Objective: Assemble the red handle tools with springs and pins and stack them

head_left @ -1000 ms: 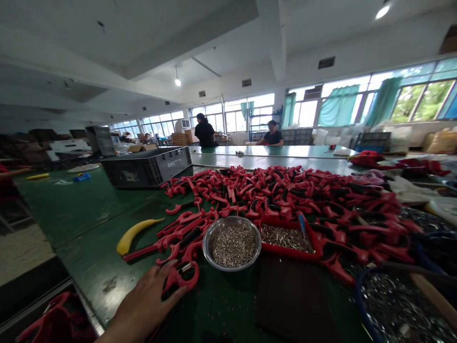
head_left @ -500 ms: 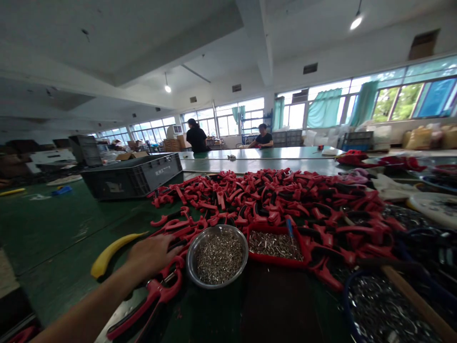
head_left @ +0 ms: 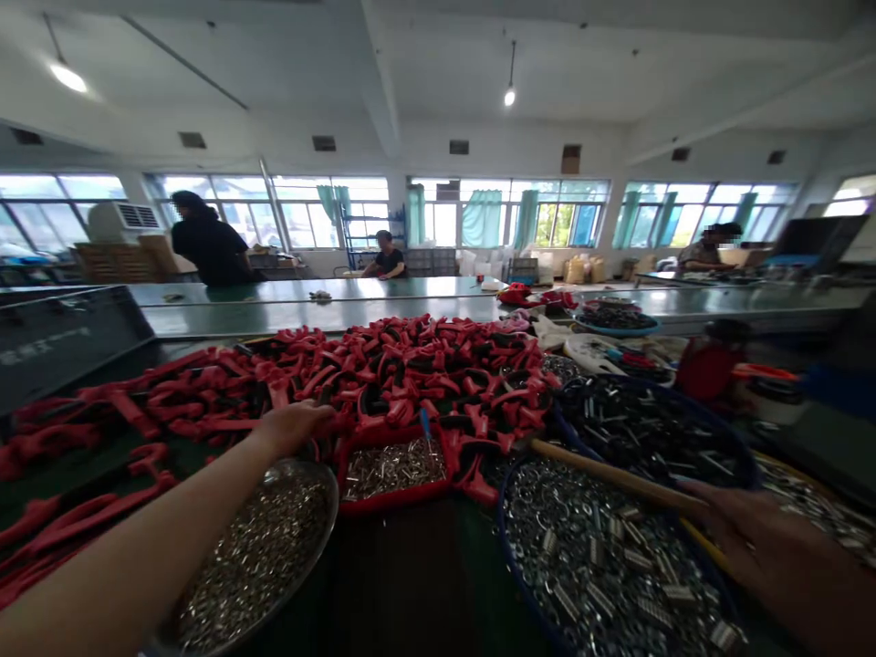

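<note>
My left hand (head_left: pixel 296 425) reaches over a steel bowl (head_left: pixel 327 488) of small metal pins to the near edge of a big heap of red and black tool handles (head_left: pixel 383 365). Its fingers curl down on one red handle there. My right hand (head_left: pixel 753 534) is at the lower right, dim and blurred. It lies closed over the end of a wooden stick (head_left: pixel 602 471) that rests across a blue basin (head_left: pixel 510 529) full of small shiny metal parts. A red tray (head_left: pixel 356 500) of pins sits between the bowl and the basin.
A second blue basin (head_left: pixel 743 461) of dark metal parts stands behind the first. A grey crate (head_left: pixel 61 338) is at the far left. More red handles (head_left: pixel 61 520) lie on the green table at left. Three people (head_left: pixel 205 242) work at far tables.
The view has swung right. My left hand left the red handles beside the bowl and moved forward to the heap. My right hand and the basins have come into view.
</note>
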A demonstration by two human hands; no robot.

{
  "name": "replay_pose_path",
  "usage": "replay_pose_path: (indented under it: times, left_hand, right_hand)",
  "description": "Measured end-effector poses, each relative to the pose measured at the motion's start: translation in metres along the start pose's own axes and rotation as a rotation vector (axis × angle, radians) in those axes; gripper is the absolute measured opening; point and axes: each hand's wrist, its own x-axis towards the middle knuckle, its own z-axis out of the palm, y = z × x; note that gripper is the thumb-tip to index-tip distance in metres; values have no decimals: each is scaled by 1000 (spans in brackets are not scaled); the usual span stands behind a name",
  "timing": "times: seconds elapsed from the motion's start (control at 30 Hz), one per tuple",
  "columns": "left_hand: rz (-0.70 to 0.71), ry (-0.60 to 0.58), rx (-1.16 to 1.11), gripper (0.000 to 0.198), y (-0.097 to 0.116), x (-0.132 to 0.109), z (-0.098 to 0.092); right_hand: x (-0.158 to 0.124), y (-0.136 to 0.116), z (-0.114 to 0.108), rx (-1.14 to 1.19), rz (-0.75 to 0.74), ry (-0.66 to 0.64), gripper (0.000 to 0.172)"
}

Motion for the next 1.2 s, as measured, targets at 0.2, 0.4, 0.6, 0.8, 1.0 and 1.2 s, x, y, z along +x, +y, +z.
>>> replay_pose_path:
  times: [0.2, 0.4, 0.6, 0.8, 1.0, 1.2]
  left_hand:
    - [12, 328, -121, 36, 21, -56, -51]
    - [-46, -62, -1095, 39, 124, -133, -33]
    - [-118, -537, -1614, 36, 199, -157, 14]
    - [-169, -711, -1577, 27, 223, -138, 20]
    - [143, -418, -1143, 20, 257, -81, 15]
    - [330, -385, -786, 24, 305, -57, 19]
  right_hand:
    - [6, 3, -1, -96, -129, -118, 32]
    - [-12, -34, -10, -102, -90, -230, 33]
    - [23, -87, -19, 331, -298, -590, 36]
    - [35, -88, -4, 615, -124, -524, 14]
    - [13, -77, -7, 1071, 287, -491, 33]
    - [-6, -77, -11, 1798, 905, -336, 23]
